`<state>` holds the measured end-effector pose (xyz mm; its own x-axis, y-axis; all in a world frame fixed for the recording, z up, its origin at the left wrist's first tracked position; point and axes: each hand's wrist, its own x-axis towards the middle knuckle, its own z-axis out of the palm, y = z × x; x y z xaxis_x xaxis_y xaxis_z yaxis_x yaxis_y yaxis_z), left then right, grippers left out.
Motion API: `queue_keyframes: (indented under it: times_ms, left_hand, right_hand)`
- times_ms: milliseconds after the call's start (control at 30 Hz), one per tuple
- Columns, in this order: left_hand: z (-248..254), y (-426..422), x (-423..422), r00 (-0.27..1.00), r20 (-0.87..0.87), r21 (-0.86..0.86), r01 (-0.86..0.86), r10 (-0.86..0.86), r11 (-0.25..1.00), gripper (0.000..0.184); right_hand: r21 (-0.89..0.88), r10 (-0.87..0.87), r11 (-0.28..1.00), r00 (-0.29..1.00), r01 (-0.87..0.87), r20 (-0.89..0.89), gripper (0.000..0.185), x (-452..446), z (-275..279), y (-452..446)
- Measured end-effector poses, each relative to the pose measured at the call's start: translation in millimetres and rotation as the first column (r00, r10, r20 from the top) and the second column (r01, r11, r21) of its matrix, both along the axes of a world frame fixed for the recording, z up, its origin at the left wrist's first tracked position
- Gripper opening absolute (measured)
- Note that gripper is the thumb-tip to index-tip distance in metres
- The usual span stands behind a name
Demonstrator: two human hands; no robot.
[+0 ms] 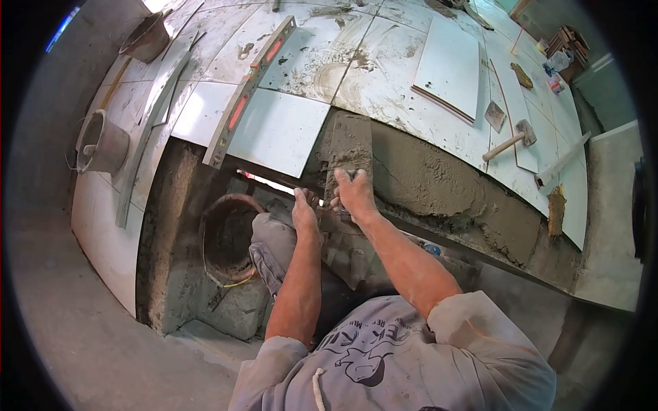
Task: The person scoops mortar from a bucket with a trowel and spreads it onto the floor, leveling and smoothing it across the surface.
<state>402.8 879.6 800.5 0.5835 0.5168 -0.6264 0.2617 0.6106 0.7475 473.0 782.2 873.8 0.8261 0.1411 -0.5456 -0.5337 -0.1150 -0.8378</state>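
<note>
Wet mortar [432,171] covers the strip right of a white tile [277,130] at the platform's front edge. My right hand [353,190] is closed round the near end of a flat, mortar-coated tool [351,140], which lies on the mortar and points away from me. Just left of it, my left hand [306,205] has its fingers curled beside the platform edge; what they hold, if anything, is hidden. A spirit level [250,89] lies across the tile, left of both hands.
Buckets [103,144] [145,38] stand at the left. Below the edge is another bucket [229,236]. A long metal bar [147,137] lies on the left tiles. Stacked tiles [449,65], a mallet [514,140] and a trowel [495,116] lie at the right.
</note>
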Motion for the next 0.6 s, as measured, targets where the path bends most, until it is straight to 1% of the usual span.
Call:
queue_keyframes:
  times_ms: [33,100,133,167,233,267,300,333,367,400,433,467,500,567,600]
  left_hand:
    - [-1.7,1.0,0.0,1.000,0.001,0.003,0.008,-0.008,1.000,0.067]
    - [-6.1,3.6,0.9,1.000,0.017,0.080,-0.019,0.018,0.997,0.065]
    - [-1.3,2.6,1.2,0.999,0.016,0.156,-0.033,0.031,0.987,0.065]
    - [1.1,3.9,0.3,1.000,0.016,0.157,-0.022,0.020,0.987,0.065]
    - [-0.2,10.4,-2.4,0.999,0.000,0.225,-0.034,0.035,0.974,0.064]
    - [-13.9,17.4,-4.1,1.000,-0.027,0.270,-0.008,0.015,0.963,0.062]
    - [13.5,8.5,-1.0,0.999,-0.014,0.173,-0.038,0.041,0.984,0.062]
    - [-0.7,11.5,1.0,0.999,-0.026,0.196,-0.030,0.036,0.980,0.063]
    - [-13.2,16.6,2.9,0.999,-0.038,0.222,-0.023,0.032,0.975,0.063]
    - [-6.4,13.6,7.0,0.998,-0.053,0.200,-0.017,0.028,0.980,0.064]
    - [-2.3,10.1,10.1,0.996,-0.087,0.257,0.016,0.007,0.966,0.066]
    - [-1.9,7.7,14.1,0.993,-0.114,0.289,0.045,-0.012,0.956,0.067]
    - [-2.4,6.7,17.1,0.990,-0.141,0.321,0.071,-0.027,0.944,0.068]
    - [-10.9,6.1,20.3,0.990,-0.129,0.340,0.102,-0.061,0.935,0.069]
    - [-9.4,2.7,21.3,0.989,-0.134,0.318,0.098,-0.057,0.943,0.070]
  right_hand:
    - [0.003,-0.008,1.000,1.000,0.008,0.001,0.034,2.3,-4.2,5.2]
    - [0.095,-0.027,0.995,0.999,0.029,-0.029,0.034,9.5,-12.3,16.1]
    - [0.065,-0.033,0.997,0.999,0.033,-0.006,0.035,10.8,-15.9,23.0]
    - [0.067,-0.044,0.997,0.999,0.044,-0.006,0.035,11.9,-19.8,30.7]
    - [-0.018,-0.029,0.999,0.999,0.030,0.038,0.039,14.5,-29.5,40.3]
    - [-0.110,-0.014,0.994,0.993,0.026,0.114,0.041,15.4,-35.2,43.4]
    - [-0.203,0.010,0.979,0.982,0.029,0.190,0.044,17.7,-39.1,43.6]
    - [-0.173,0.002,0.985,0.991,0.022,0.135,0.048,18.5,-28.2,38.1]
    - [-0.178,-0.021,0.983,0.990,0.046,0.137,0.048,19.9,-34.5,28.2]
    - [-0.230,-0.003,0.972,0.988,0.039,0.154,0.048,20.9,-46.3,18.8]
    - [-0.281,0.014,0.959,0.986,0.034,0.167,0.048,19.8,-24.4,8.2]
    - [-0.219,0.031,0.975,0.999,-0.032,-0.009,0.054,14.1,-1.0,-14.0]
    - [-0.223,0.009,0.975,1.000,-0.010,-0.004,0.054,11.3,-10.8,-28.8]
    - [-0.317,0.006,0.948,0.993,0.033,0.121,0.054,4.9,-39.3,-53.3]
    - [-0.298,-0.016,0.954,0.997,0.036,0.069,0.053,1.7,-27.5,-67.8]
